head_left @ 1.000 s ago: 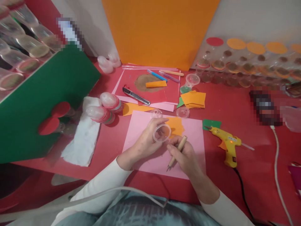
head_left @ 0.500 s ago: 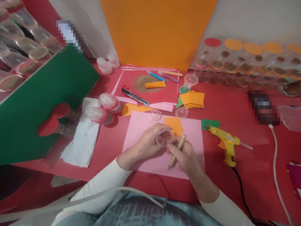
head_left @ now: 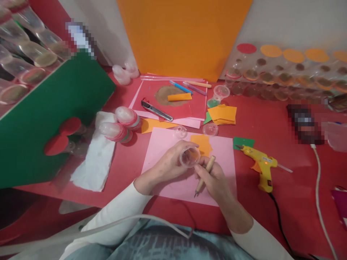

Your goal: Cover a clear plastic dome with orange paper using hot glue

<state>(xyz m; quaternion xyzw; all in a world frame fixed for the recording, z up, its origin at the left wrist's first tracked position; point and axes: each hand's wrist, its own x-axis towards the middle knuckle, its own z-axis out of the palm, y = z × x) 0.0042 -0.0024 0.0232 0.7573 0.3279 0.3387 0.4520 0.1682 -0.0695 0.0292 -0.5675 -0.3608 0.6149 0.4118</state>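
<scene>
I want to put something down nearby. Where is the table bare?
Bare table shows between the glue gun and white cord, right of the orange cards, and, narrower, between towel and pink sheet. It is crowded around the left hand and its cup, the right hand and its tool, and on the red sheet, under cutter and pens.

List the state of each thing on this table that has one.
Clear plastic cup: in left hand, rim facing camera
Wooden-handled tool: in right hand, metal tip down
Glue gun: on its side, orange light lit
Glue stick: protruding from gun's back
Utility knife: lying down, blade position unclear
Pink sheet: flat
</scene>
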